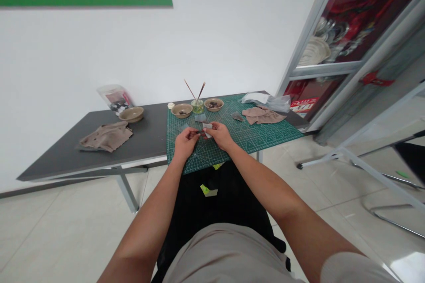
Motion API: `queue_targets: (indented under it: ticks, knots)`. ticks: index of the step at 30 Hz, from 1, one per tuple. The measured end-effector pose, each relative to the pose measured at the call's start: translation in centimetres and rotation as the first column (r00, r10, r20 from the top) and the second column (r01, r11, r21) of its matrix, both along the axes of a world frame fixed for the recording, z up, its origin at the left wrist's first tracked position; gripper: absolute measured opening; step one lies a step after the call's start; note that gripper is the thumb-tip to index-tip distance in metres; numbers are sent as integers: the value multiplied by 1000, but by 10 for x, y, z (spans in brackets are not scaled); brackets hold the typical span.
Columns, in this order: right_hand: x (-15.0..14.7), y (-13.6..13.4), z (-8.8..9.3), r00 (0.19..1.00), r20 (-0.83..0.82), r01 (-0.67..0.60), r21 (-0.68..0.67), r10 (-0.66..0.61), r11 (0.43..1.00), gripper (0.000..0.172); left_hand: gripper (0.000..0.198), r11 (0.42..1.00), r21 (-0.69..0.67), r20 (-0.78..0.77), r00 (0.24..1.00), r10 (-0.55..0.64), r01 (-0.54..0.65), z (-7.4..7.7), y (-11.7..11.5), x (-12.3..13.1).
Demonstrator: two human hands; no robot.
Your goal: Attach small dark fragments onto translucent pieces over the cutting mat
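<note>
Sheet point(207, 126), pale, flat and squarish, is pinched in the right hand's grip point(220, 133) over a gridded green mat point(252, 136); the left hand point(186, 139) clasps a small dark piece point(199, 132), its shape unclear. Wrinkled brown cloth point(106, 136) lies on the smooth table point(151, 130).

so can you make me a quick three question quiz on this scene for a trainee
1. Multiple choice: what stands in the clear jar on the green mat?
A) a pair of scissors
B) two thin sticks
C) a spoon

2. True or false: the right hand holds a small pale piece above the mat.

3. Fill the gap: counting those on and off the mat, the table bears ___ bowls.

Key
1: B, two thin sticks.
2: True, the fingers are closed on it.
3: Three, two on the mat and one on the dark tabletop to the left.
</note>
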State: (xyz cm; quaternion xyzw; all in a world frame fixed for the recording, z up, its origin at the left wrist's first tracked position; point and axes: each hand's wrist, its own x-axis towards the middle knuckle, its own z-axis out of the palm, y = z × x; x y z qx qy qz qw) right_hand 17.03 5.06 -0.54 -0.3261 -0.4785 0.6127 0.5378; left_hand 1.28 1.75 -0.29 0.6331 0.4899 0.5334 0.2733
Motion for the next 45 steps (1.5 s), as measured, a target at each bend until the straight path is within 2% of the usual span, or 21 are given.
queue_targets:
  ticks: [4, 8, 13, 18, 24, 29, 36, 45]
  knots:
    - [1, -2, 3, 999, -29, -45, 12, 46, 999, 42, 16, 999, 22, 33, 999, 33, -34, -1, 0, 1]
    - [3, -3, 4, 995, -32, -99, 30, 99, 995, 43, 13, 997, 70, -67, 998, 17, -12, -2, 0, 1]
    - [4, -2, 3, 991, -14, -131, 67, 132, 989, 39, 12, 986, 163, -171, 983, 59, -31, -2, 0, 1]
    - [4, -2, 4, 992, 35, -121, 93, 118, 988, 36, 12, 991, 131, -219, 974, 60, -32, -3, -4, 3]
    - [2, -2, 0, 991, 91, -112, 129, 100, 985, 32, 6, 990, 100, -310, 943, 123, -96, -3, -8, 4]
    - [1, -3, 0, 997, 64, -57, 86, 52, 995, 35, 13, 993, 66, -294, 948, 118, -103, -4, -9, 3]
    - [1, -7, 6, 989, 118, -106, 133, 90, 985, 37, 12, 987, 58, -302, 940, 159, -148, -2, -9, 3]
    - [2, -5, 2, 998, 58, -14, 102, 8, 995, 37, 14, 991, 66, -180, 976, 124, -113, -2, -9, 5]
